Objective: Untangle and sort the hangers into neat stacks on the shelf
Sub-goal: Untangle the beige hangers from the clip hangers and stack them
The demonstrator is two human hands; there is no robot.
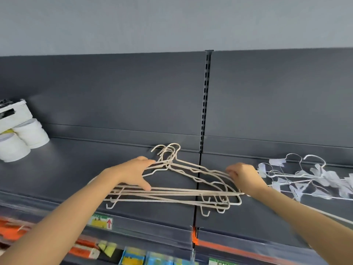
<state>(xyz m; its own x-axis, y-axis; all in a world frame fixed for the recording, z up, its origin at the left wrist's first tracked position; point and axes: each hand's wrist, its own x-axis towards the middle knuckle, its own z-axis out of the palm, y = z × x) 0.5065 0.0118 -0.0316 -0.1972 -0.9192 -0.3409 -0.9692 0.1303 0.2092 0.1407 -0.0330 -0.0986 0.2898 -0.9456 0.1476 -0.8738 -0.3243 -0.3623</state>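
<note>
A stack of several cream wire hangers [177,194] lies flat on the dark grey shelf [76,178], hooks pointing to the back wall. My left hand [136,173] lies on the stack's left side, fingers stretched toward the necks and thumb pressing the bottom bars. My right hand [243,176] is at the stack's right shoulder, its fingers curled round the wires there. To the right lies a tangle of white clip hangers [305,178], apart from both hands.
White rolls [28,136] and a white box [13,113] stand at the shelf's far left. A slotted upright [205,104] splits the back panel. Below the shelf's front edge are a price label [101,221] and coloured packets [133,258].
</note>
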